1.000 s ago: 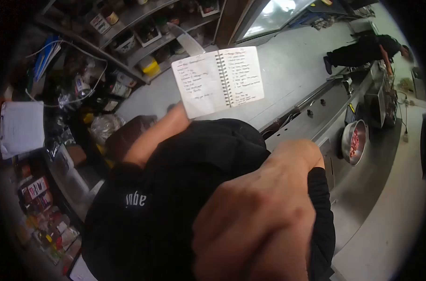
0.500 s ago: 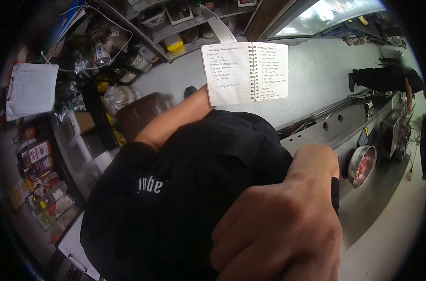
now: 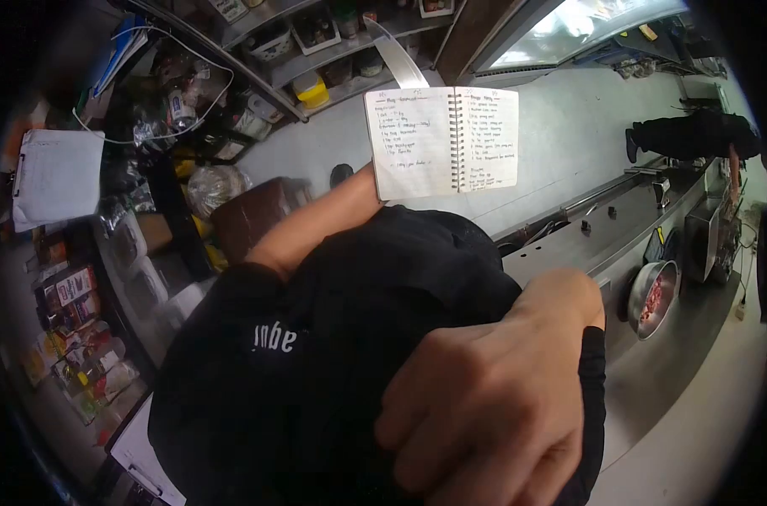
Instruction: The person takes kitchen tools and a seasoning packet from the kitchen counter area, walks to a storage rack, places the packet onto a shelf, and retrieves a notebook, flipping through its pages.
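Note:
An open spiral notebook (image 3: 413, 143) with handwritten pages is held up in front of my torso. My left hand (image 3: 375, 184) is at its lower left edge, with the fingers hidden behind the pages. From behind the notebook's top edge sticks out a long, pale knife-like blade (image 3: 396, 55); what holds it is hidden. Close to the camera, my right hand (image 3: 489, 405) is curled closed, knuckles toward the view, and anything inside it is hidden.
A steel bowl with pieces of red meat (image 3: 645, 325) rests on the steel counter (image 3: 569, 249) at right. Beyond it is another person (image 3: 691, 139) in dark clothes. Shelves (image 3: 333, 55) stand ahead. At left are a clipboard (image 3: 59, 177), packets (image 3: 75, 291) and plastic containers.
The notebook and my left arm have shifted right in the view since the first frame, then slightly down. My right hand, still curled, also appears further right than at first.

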The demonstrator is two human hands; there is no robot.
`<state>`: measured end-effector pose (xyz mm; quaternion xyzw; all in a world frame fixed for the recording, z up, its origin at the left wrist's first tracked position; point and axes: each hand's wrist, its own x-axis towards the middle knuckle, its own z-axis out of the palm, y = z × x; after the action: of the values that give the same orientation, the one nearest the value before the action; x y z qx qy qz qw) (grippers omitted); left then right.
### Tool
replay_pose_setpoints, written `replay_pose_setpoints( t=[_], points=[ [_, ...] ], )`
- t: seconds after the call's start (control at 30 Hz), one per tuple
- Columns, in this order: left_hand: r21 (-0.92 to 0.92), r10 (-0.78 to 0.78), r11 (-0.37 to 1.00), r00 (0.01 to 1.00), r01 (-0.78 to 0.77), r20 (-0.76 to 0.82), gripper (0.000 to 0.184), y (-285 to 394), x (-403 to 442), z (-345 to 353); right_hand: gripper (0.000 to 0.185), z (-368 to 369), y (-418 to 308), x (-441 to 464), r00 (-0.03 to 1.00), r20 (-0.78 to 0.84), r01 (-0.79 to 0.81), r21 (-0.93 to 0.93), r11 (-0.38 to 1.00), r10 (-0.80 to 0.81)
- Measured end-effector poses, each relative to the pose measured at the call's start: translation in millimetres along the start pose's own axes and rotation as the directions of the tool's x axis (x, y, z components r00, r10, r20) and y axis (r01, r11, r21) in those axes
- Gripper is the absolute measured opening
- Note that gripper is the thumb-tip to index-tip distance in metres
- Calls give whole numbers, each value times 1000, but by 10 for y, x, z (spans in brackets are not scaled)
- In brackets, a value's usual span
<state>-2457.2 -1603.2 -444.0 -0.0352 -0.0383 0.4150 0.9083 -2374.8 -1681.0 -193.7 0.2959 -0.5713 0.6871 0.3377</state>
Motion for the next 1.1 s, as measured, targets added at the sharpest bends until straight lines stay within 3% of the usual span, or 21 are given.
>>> replay_pose_setpoints(
  t=[0.07,0.13,0.2,0.23,0.27,0.33,0.37,0.43,0.47,0.53,0.7,0.77,0.8,0.87,0.9,0.97,1.03,1.1],
  points=[
    [-4,-5,1000,1000,5,13,64,-4,14,9,41,-84,-172,-59,979,163,-98,-130,987,119],
    [-23,-4,1000,1000,4,25,64,0,25,-1,35,-105,-343,-237,948,69,-272,-326,905,310],
    [-26,-1,1000,999,2,42,64,-1,44,17,35,-238,-506,-535,962,-210,-250,-405,879,177],
    [-36,-5,999,999,7,50,64,-1,44,29,38,-283,-556,-682,952,-264,-261,-439,860,154],
    [-44,-11,999,998,13,55,64,-6,40,33,38,-240,-572,-788,899,-434,-294,-489,821,63],
    [-84,-20,996,997,26,70,64,-11,39,52,34,-219,-645,-1014,798,-602,-408,-495,767,37],
    [-58,-23,998,997,28,77,63,0,49,53,34,-207,-667,-1108,803,-595,-404,-499,767,35],
    [-46,-30,998,995,35,97,62,-1,40,73,31,-176,-690,-1253,665,-741,-601,-457,656,93],
    [-45,-38,998,994,42,102,62,-3,32,82,31,-171,-680,-1328,668,-739,-597,-462,656,87],
    [-45,-54,997,991,60,122,61,2,19,105,30,-161,-655,-1456,549,-832,-689,-397,606,79],
    [-84,-112,988,977,129,180,60,-5,33,119,30,-379,-649,-1547,428,-903,-764,-381,521,-31],
    [-103,-131,983,970,155,204,60,1,48,46,43,-525,-638,-1482,338,-925,-941,-335,-45,-173],
    [19,-63,998,995,62,75,61,2,52,6,43,-588,-625,-1478,337,-924,-941,-335,-46,-182],
    [220,45,975,993,-20,-110,61,8,40,-50,34,-741,-574,-1527,283,-928,-938,-215,-272,-242],
    [218,50,976,993,-26,-105,61,9,32,-51,34,-867,-552,-1685,290,-926,-936,-223,-271,-241],
    [163,24,986,998,-15,-55,61,15,33,-61,38,-1144,-511,-2263,193,-971,-981,-190,-35,-143],
    [128,16,992,1000,-15,-14,61,22,18,-48,51,-1192,-378,-2455,43,-996,-984,-28,175,82],
    [115,22,993,1000,-23,9,61,25,-1,-23,58,-1131,-224,-2456,-110,-965,-962,164,219,237]
  ],
)
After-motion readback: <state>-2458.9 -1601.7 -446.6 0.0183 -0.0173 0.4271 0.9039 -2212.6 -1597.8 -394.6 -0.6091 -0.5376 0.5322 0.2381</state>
